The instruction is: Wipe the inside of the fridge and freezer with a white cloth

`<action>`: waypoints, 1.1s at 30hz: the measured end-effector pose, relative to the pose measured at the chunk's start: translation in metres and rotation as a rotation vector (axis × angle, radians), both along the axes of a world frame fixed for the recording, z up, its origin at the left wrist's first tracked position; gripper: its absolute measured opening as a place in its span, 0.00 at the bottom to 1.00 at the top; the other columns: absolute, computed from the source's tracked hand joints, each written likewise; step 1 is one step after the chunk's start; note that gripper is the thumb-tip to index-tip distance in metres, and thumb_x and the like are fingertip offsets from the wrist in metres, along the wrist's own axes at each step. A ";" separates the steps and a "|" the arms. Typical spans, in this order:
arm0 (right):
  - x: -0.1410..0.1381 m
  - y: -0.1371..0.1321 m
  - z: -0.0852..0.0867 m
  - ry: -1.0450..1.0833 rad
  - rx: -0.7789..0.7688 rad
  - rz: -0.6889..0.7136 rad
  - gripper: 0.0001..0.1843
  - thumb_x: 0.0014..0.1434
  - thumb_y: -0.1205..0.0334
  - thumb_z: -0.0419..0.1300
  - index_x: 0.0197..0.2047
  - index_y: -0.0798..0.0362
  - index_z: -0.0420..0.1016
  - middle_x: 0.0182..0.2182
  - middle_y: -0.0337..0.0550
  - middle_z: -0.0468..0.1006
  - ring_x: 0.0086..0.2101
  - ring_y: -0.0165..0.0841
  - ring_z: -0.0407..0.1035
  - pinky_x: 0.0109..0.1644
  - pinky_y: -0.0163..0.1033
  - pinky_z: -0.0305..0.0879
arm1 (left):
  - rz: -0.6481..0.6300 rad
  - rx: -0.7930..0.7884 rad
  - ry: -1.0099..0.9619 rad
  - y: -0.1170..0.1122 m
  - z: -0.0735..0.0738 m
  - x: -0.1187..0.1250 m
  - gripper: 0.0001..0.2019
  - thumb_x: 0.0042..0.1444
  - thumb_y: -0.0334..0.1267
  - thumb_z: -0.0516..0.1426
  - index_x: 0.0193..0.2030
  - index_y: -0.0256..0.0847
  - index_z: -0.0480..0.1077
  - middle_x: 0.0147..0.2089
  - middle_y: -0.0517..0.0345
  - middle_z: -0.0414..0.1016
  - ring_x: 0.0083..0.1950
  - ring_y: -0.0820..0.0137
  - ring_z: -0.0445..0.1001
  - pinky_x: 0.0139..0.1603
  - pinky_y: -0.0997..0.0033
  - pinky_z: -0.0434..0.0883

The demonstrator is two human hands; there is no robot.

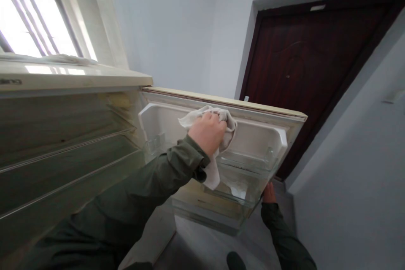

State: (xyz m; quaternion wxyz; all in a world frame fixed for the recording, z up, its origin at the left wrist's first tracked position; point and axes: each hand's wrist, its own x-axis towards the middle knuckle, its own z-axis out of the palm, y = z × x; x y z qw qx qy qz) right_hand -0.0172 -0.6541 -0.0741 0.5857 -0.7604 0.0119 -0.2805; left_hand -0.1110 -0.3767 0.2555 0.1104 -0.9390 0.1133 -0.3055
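My left hand [209,132] is closed around a crumpled white cloth [228,135]. It presses the cloth to the inner face of the open refrigerator door [259,136], near the top, and one end of the cloth hangs over the clear door shelf [242,164]. Lower down on the right, my right hand [268,193] grips the door's outer edge, its fingertips partly hidden. Another clear door bin [209,219] sits at the bottom of the door.
The refrigerator's interior, with glass shelves [63,152], stands open on the left. Another cloth [63,59] lies on the refrigerator's top [117,74]. A dark red door [303,63] is behind, a grey wall [354,185] to the right. A shoe [234,260] shows on the floor.
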 end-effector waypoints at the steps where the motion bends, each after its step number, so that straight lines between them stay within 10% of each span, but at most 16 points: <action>1: -0.002 0.001 0.000 0.014 0.016 -0.003 0.25 0.58 0.40 0.50 0.42 0.53 0.74 0.40 0.54 0.76 0.44 0.45 0.71 0.50 0.49 0.69 | -0.027 0.030 0.065 -0.001 -0.004 -0.002 0.15 0.63 0.28 0.46 0.40 0.33 0.74 0.41 0.41 0.76 0.48 0.53 0.74 0.43 0.57 0.71; 9: -0.027 0.006 0.007 0.049 0.048 0.004 0.25 0.60 0.39 0.50 0.41 0.53 0.71 0.40 0.54 0.77 0.44 0.43 0.71 0.52 0.49 0.68 | -0.253 -0.008 0.371 -0.002 -0.018 0.000 0.14 0.59 0.33 0.52 0.42 0.45 0.79 0.37 0.56 0.81 0.40 0.65 0.78 0.40 0.68 0.70; 19: -0.031 0.000 0.000 0.039 0.033 0.035 0.35 0.54 0.29 0.50 0.43 0.54 0.72 0.40 0.53 0.79 0.43 0.42 0.72 0.49 0.46 0.69 | -0.441 -0.238 0.608 -0.065 -0.011 -0.007 0.16 0.60 0.34 0.53 0.48 0.46 0.79 0.44 0.58 0.82 0.47 0.67 0.78 0.46 0.73 0.70; 27: -0.035 -0.004 -0.014 -0.052 0.088 0.058 0.35 0.51 0.29 0.56 0.41 0.54 0.76 0.38 0.55 0.80 0.40 0.46 0.73 0.46 0.50 0.71 | -0.554 -0.329 0.402 -0.065 -0.027 -0.033 0.13 0.61 0.34 0.52 0.45 0.44 0.78 0.42 0.56 0.81 0.44 0.65 0.79 0.46 0.68 0.73; 33: -0.043 0.004 -0.014 -0.090 -0.007 0.017 0.31 0.57 0.34 0.51 0.43 0.54 0.75 0.38 0.54 0.79 0.39 0.45 0.73 0.42 0.49 0.71 | -0.920 -0.204 0.007 -0.046 -0.044 -0.040 0.13 0.63 0.33 0.51 0.47 0.42 0.76 0.45 0.57 0.80 0.43 0.69 0.75 0.48 0.68 0.71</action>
